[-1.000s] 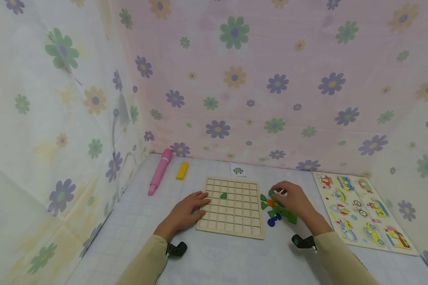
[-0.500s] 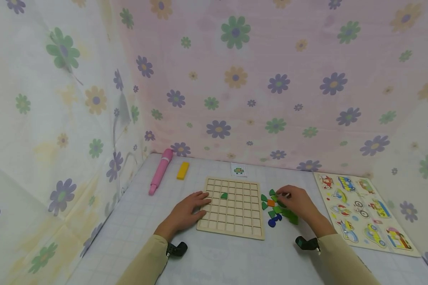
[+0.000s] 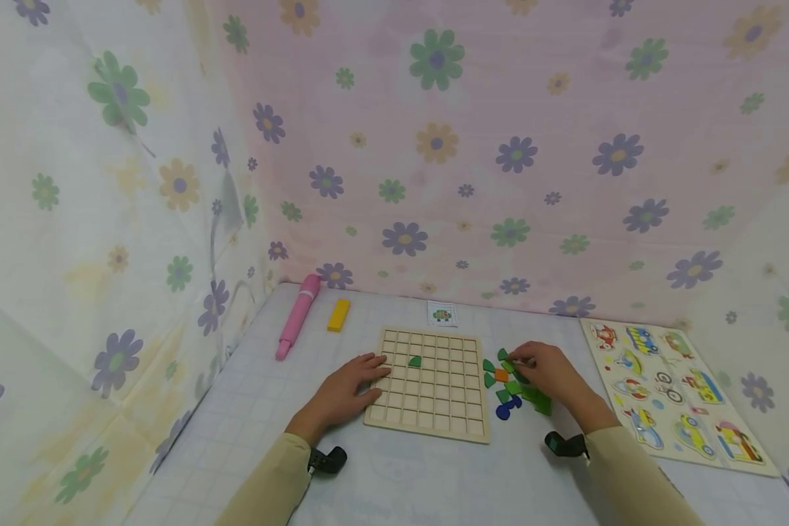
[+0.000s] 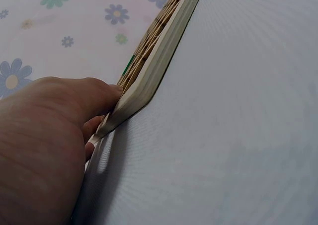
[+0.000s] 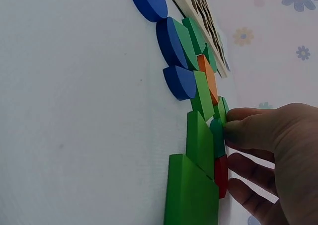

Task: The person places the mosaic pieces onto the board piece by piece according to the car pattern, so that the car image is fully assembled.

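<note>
My left hand (image 3: 347, 387) rests at the left edge of a wooden grid board (image 3: 456, 405), thumb and fingers laid along its rim. One green quarter-round block (image 3: 415, 361) sits in a cell near the board's top. Just right of the board lies a cluster of wooden blocks: green ones, an orange square block (image 3: 501, 375) and blue rounded blocks (image 3: 502, 412). Over the cluster's far right side is my right hand (image 3: 552, 374), its thumb and forefinger right at a teal block (image 5: 217, 135) and a light green block (image 5: 220, 107); I cannot tell whether they pinch one. A red block (image 5: 221, 175) lies below the fingertips.
A small picture card (image 3: 442, 314) lies behind the board. At the back left are a pink stick-shaped object (image 3: 299, 314) and a yellow block (image 3: 338, 315). A picture puzzle board (image 3: 664, 383) lies on the right. Flowered cloth walls enclose the table.
My right hand has shifted slightly right and back from the green quarter-round block at the cluster's top, which now shows on the table. The left hand stays on the board.
</note>
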`<state>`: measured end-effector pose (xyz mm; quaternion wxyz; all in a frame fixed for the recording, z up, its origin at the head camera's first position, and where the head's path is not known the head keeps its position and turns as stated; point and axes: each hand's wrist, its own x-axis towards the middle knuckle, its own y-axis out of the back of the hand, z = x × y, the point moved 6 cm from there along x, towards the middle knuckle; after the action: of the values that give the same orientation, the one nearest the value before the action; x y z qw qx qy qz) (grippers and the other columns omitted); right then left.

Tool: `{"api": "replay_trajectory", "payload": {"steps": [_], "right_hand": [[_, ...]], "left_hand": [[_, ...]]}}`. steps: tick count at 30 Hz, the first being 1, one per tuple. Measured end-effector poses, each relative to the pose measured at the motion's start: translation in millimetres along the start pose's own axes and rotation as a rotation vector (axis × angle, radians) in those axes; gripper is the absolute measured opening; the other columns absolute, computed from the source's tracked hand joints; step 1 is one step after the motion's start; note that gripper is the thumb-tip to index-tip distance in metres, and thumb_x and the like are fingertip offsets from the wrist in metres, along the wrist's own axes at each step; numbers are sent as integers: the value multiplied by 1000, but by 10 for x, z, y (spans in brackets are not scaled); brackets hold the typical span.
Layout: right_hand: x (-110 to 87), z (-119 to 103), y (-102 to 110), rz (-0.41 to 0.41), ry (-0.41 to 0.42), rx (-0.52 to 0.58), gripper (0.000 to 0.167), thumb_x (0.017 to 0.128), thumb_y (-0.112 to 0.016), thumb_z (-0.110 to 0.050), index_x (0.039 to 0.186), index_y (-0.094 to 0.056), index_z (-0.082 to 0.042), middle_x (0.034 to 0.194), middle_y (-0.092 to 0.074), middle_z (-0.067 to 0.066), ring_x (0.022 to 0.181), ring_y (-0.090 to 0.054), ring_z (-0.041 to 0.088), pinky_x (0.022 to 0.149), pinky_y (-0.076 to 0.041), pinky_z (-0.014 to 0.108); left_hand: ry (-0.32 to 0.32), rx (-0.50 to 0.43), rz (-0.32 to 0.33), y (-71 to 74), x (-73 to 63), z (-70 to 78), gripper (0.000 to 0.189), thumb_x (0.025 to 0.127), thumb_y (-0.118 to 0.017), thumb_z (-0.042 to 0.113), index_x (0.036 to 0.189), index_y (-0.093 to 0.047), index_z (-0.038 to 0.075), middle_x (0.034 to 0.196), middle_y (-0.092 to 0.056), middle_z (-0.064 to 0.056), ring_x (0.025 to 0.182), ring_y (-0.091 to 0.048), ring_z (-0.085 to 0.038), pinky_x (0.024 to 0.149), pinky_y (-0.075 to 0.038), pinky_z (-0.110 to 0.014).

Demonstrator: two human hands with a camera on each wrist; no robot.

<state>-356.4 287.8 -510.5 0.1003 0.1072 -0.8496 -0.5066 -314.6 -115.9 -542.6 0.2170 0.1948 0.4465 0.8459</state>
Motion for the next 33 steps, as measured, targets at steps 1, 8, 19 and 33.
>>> {"api": "replay_trajectory", "payload": {"steps": [1, 8, 19, 33], "right_hand": [[4, 1, 2, -6, -2, -2, 22, 100, -75, -3, 120, -82, -8, 119, -74, 10, 103, -67, 29, 95, -59, 56], [42, 15, 12, -24, -25, -8, 21, 100, -77, -8, 120, -81, -6, 115, -74, 8, 99, -65, 26, 91, -59, 53], [55, 32, -22, -21, -45, 0, 25, 99, -79, -11, 123, -79, -4, 116, -73, 8, 101, -65, 27, 91, -59, 54], [84, -18, -29, -47, -20, -44, 27, 98, -81, -11, 123, -79, -2, 114, -73, 9, 100, -65, 27, 91, -59, 54]], "left_hand": [[4, 2, -1, -1, -1, 1, 50, 109, -66, 31, 157, -61, 20, 170, -45, 3, 161, -31, -26, 127, -30, -54], [8, 0, 4, 5, -4, 6, 49, 109, -67, 30, 157, -61, 20, 169, -45, 3, 161, -31, -26, 127, -30, -54], [19, -8, 3, 3, -4, 11, 49, 109, -67, 30, 157, -62, 21, 169, -45, 4, 161, -31, -26, 127, -30, -55], [25, -13, -1, -16, 1, -6, 48, 109, -66, 30, 156, -62, 22, 169, -45, 4, 161, -30, -25, 127, -30, -55]]}}
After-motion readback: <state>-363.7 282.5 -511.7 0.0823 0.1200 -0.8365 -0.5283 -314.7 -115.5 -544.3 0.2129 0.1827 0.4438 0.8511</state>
